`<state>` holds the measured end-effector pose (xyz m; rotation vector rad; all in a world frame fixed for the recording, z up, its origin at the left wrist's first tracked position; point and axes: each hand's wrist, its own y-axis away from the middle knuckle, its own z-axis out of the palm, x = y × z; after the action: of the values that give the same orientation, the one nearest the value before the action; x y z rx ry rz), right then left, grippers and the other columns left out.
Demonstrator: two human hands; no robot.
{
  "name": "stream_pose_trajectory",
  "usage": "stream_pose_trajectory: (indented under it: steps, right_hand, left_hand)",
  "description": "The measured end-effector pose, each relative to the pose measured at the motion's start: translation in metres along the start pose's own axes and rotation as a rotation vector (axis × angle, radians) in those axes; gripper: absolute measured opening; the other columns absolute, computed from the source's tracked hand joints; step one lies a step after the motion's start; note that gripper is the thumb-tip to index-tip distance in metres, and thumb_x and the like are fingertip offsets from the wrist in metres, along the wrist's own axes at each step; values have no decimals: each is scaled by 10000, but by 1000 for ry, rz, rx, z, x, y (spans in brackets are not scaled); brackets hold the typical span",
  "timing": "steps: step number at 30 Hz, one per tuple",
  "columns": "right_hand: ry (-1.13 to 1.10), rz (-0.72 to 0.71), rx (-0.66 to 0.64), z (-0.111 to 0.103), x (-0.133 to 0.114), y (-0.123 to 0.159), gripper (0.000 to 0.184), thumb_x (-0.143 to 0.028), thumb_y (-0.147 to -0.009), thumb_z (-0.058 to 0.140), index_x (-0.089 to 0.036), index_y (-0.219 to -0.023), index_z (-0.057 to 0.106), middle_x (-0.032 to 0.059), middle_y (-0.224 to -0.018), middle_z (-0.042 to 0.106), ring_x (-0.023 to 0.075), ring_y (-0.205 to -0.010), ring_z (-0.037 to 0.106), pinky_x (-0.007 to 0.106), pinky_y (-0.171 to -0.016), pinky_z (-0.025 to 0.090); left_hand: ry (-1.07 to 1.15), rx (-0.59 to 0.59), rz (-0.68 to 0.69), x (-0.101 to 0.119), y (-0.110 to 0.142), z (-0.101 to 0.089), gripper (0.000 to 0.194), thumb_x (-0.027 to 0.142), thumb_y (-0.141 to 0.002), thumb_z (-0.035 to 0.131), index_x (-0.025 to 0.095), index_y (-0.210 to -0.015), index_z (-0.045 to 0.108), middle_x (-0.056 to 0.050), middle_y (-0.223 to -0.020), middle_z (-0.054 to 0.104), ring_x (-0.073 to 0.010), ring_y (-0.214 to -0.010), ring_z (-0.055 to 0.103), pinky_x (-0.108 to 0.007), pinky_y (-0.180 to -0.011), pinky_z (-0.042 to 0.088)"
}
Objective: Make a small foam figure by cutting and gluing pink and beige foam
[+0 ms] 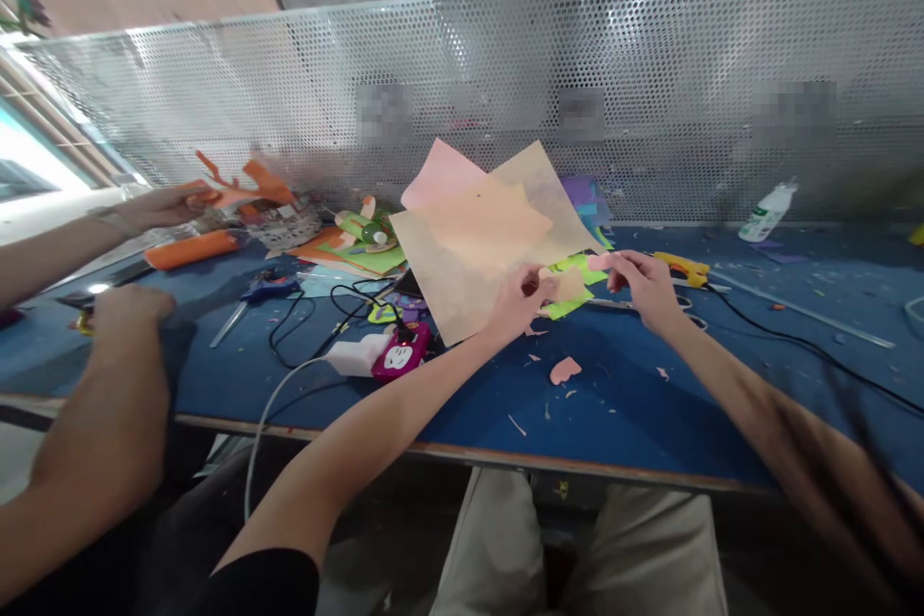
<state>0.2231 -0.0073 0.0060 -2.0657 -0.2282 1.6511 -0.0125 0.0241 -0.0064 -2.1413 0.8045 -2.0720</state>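
Observation:
My left hand [521,300] pinches a small peach-coloured paper piece [567,285] above the blue table. Close by on the right, my right hand [645,287] grips a small pink paper piece [599,262] between thumb and fingers. The two pieces are apart. Bright green paper scraps [577,306] lie beneath the peach piece. A pink heart-shaped paper cutout [565,370] rests on the table in front of my hands. Behind my left hand, a large cream paper sheet [462,279] overlaps a pink sheet [440,175]. Scissors [613,304] lie partly hidden between my hands.
A yellow glue gun [684,269] trails a black cable to the right. A white bottle [768,212] stands by the perforated metal panel [650,58]. Left are a magenta power socket [402,351], a blue glue gun [269,286] and a co-worker's hand [177,204] with orange material.

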Motion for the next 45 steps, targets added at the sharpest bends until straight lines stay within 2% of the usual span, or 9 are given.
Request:
stream_pose_trajectory:
  steps: [4,9,14,19,24,28,33,40,45]
  right_hand:
    - [-57,4,-26,5,-3,4,350,-529,-914,636,-191,-909,725,-3,-624,596,132,-589,524,290,-599,480]
    - [-97,9,-62,13,-2,8,347,-525,-890,668,-186,-902,742,-7,-619,604,124,-577,528,282,-589,493]
    - [-13,-30,-121,17,-7,13,297,-472,-882,693,-208,-953,806,-5,-631,662,137,-570,572,290,-589,528]
    - [277,-404,-173,18,-11,18,207,-336,-938,630,-273,-982,821,52,-999,800,235,-940,740,387,-852,613]
    - [415,-643,-168,16,-6,14,258,-247,-976,562,-307,-1057,799,51,-1063,785,233,-1003,732,409,-930,602]
    - [435,-580,-128,17,-10,15,288,-250,-992,501,-281,-1129,753,80,-1132,740,236,-1028,703,407,-915,594]
    - [352,-307,-67,20,-14,17,401,-387,-943,585,-248,-1318,620,118,-1258,654,196,-837,668,330,-674,584]
    - [265,-73,-173,21,-6,15,367,-526,-943,570,-194,-837,685,7,-628,623,159,-565,578,301,-570,498]
    - [151,-147,-27,26,-9,17,393,-482,-922,620,-264,-1246,575,48,-1031,667,170,-736,636,315,-609,568]
  left_hand:
    - [128,18,-86,2,-1,0,473,473,-884,714,212,-1220,508,6,-759,674,-140,-593,668,-279,-582,562]
    - [117,6,-22,-3,-3,-1,251,394,-953,621,175,-1074,649,-56,-847,716,-169,-720,737,-309,-695,613]
    - [158,-89,-122,-5,0,2,388,489,-939,615,144,-1081,722,-125,-997,765,-256,-935,755,-357,-771,623]
    - [344,-106,-256,0,4,8,620,699,-903,566,117,-1028,741,-154,-970,773,-254,-907,753,-430,-906,589]
    - [291,-208,-239,8,6,9,498,591,-836,732,121,-999,752,-141,-983,767,-198,-870,731,-396,-931,576]
    - [236,-154,-172,7,6,7,458,561,-852,727,132,-1009,747,-109,-941,757,-183,-859,725,-361,-882,589]
    - [175,-154,-135,2,5,5,426,553,-890,684,149,-1012,738,-97,-896,749,-202,-897,735,-339,-829,598]
    - [41,-196,-65,1,4,4,419,538,-913,654,153,-1038,764,-102,-971,757,-189,-902,718,-319,-808,588]
    - [-12,-128,-21,5,5,3,406,536,-908,660,165,-1002,794,-85,-924,749,-179,-839,687,-284,-703,567]
